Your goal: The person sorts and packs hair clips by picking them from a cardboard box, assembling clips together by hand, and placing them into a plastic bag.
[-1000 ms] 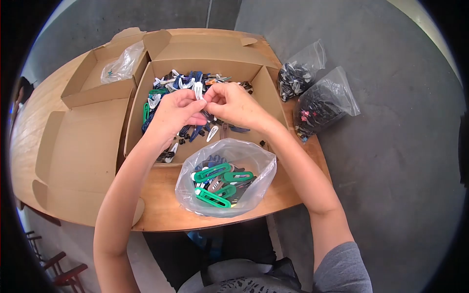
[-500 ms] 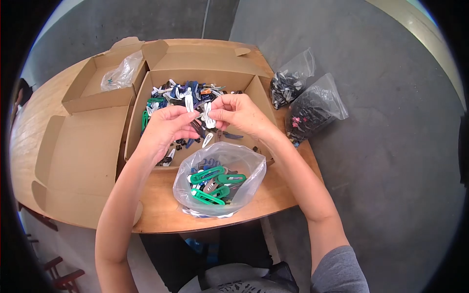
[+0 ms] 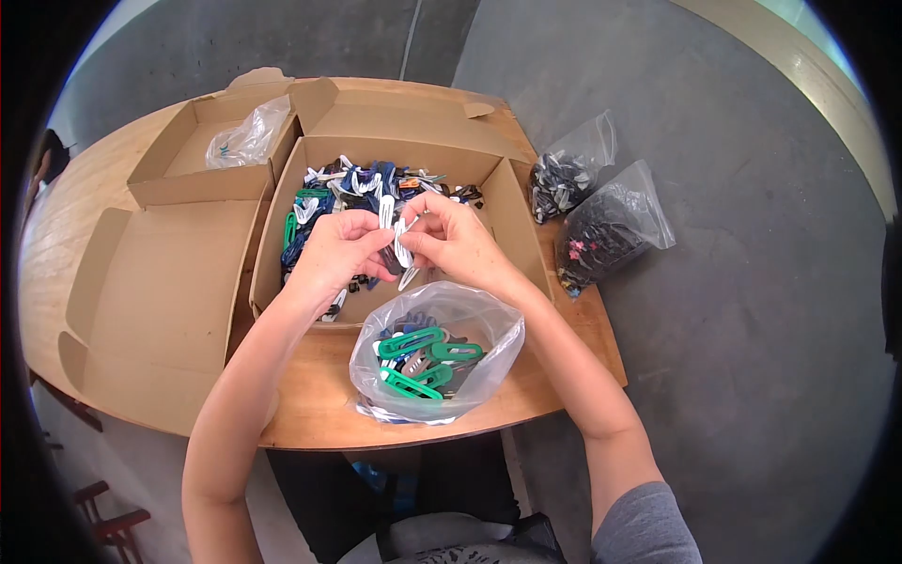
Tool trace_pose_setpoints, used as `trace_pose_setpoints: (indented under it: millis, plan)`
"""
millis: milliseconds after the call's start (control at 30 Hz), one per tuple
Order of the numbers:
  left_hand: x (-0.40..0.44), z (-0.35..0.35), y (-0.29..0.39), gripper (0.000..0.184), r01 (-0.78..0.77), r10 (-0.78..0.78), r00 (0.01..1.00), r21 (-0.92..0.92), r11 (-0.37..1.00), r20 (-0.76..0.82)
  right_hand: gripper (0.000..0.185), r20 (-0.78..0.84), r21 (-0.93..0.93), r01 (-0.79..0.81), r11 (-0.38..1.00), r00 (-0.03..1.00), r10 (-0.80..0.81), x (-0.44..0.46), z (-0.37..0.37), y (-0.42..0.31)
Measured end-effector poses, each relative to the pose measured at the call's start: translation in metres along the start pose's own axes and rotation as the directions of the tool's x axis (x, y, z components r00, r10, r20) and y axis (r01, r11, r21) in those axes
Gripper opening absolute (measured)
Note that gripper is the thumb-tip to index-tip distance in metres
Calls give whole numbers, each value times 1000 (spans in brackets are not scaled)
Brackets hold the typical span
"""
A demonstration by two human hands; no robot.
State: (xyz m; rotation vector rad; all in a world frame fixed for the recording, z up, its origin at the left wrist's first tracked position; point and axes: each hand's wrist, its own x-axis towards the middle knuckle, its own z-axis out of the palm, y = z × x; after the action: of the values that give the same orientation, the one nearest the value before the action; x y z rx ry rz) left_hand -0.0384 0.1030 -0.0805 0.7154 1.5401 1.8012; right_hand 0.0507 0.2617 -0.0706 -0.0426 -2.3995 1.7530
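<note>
Both my hands are raised over the near part of a cardboard box (image 3: pixel 395 150) that holds a heap of hair clips (image 3: pixel 362 179) in white, blue, black and green. My left hand (image 3: pixel 340 252) pinches a white hair clip (image 3: pixel 386 211) that stands upright between thumb and fingers. In my right hand (image 3: pixel 458 240) is another white hair clip (image 3: pixel 402 246), held close against the first; whether more clips are stacked with it I cannot tell. Just below my hands an open plastic bag (image 3: pixel 503 352) contains green, white and grey clips (image 3: pixel 411 342).
Two zip bags, one of grey and black pieces (image 3: pixel 561 183) and one of dark pieces with pink bits (image 3: pixel 601 244), sit at the table's right edge. On the left are a smaller cardboard box (image 3: pixel 155 179) with a clear plastic bag (image 3: pixel 252 136) and an open cardboard flap (image 3: pixel 164 282).
My hands have come closer together, and the two white clips now nearly touch. The whole scene has shifted slightly right in view.
</note>
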Motion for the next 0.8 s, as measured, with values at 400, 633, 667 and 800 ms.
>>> trace_pose_setpoints:
  millis: [400, 633, 667, 800]
  plan:
    - [-2, -1, 0, 14, 4, -5, 1000, 54, 999, 29, 9, -6, 33, 46, 998, 999, -46, 0, 1, 6]
    - [-7, -5, 3, 15, 37, -36, 996, 10, 999, -80, 6, -231, 44, 198, 979, 955, -183, -21, -23, -43]
    - [-8, -6, 3, 15, 44, -43, 994, 13, 999, -100, 7, -224, 102, 253, 962, 948, -225, -30, -27, -57]
    - [-8, -11, 2, 15, 55, -51, 994, 47, 997, -99, 12, 113, 129, 224, 966, 964, -239, -56, -24, -78]
